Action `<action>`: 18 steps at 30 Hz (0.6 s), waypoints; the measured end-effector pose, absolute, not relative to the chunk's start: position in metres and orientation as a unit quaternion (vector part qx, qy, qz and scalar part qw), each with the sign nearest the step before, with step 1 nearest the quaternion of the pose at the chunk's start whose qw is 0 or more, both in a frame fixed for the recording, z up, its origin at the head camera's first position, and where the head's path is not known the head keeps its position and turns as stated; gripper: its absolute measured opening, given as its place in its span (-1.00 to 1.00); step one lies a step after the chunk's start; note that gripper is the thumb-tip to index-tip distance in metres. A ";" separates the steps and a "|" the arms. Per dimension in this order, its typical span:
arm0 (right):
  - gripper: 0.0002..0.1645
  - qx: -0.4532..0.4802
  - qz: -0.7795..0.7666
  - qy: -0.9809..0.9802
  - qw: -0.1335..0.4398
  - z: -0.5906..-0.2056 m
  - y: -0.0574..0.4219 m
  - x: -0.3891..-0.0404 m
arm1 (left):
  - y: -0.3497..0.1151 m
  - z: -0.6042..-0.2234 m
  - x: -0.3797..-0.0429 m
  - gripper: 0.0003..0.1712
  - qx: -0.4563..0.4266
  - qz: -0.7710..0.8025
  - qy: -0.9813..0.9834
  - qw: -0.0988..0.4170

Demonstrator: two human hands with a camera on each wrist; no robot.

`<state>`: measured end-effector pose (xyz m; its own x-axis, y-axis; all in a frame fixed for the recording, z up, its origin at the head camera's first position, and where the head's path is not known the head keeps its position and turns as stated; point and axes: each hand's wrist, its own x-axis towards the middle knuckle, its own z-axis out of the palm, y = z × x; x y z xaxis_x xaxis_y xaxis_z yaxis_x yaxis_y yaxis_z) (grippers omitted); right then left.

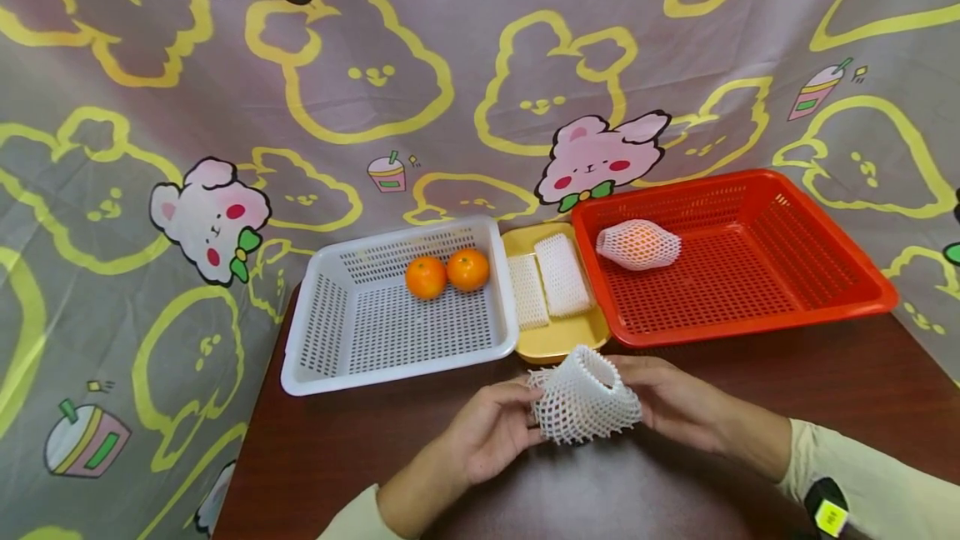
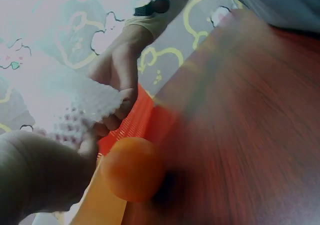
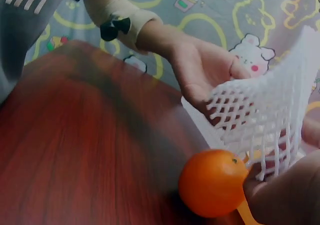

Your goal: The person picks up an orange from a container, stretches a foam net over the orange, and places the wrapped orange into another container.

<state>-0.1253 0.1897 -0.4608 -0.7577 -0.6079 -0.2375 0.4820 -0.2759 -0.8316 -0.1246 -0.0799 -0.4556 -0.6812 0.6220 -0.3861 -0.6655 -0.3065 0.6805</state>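
Note:
A white foam net sleeve (image 1: 581, 407) is held between both hands over the table, its narrow rolled end up and its wide fringed end flared below. My left hand (image 1: 491, 432) pinches the sleeve's left edge between thumb and fingers. On the other side my right hand (image 1: 678, 402) grips it, those fingers partly hidden behind the mesh in the head view. Both wrist views show an orange (image 2: 132, 170) resting on the wooden table just below the hands; the head view does not show it. The sleeve looks hollow, with nothing visible inside.
At the left, a white basket (image 1: 405, 369) contains two oranges (image 1: 447, 273). A yellow tray (image 1: 551, 347) with flat foam sleeves (image 1: 562, 273) stands in the middle. To the right, a red basket (image 1: 750, 326) holds one net-wrapped orange (image 1: 640, 245). A patterned cloth hangs behind.

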 end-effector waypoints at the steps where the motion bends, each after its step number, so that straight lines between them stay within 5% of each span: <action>1: -0.66 -0.058 -0.791 0.510 0.333 -0.462 0.189 -0.126 | -0.079 -0.457 -0.125 -0.66 -0.026 0.810 0.445 0.381; 5: -0.67 -0.032 -0.751 0.599 0.277 -0.470 0.185 -0.126 | -0.076 -0.465 -0.123 -0.81 -0.051 0.802 0.510 0.308; 18: -0.45 0.120 -0.704 0.678 0.175 -0.497 0.149 -0.122 | -0.049 -0.493 -0.120 -0.82 -0.131 0.686 0.704 0.131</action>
<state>-0.1216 0.1495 -0.4973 -0.9100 -0.0842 -0.4060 0.4088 -0.0189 -0.9124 -0.1200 -0.0487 -0.4927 -0.9317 -0.0047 -0.3632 -0.3632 0.0253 0.9314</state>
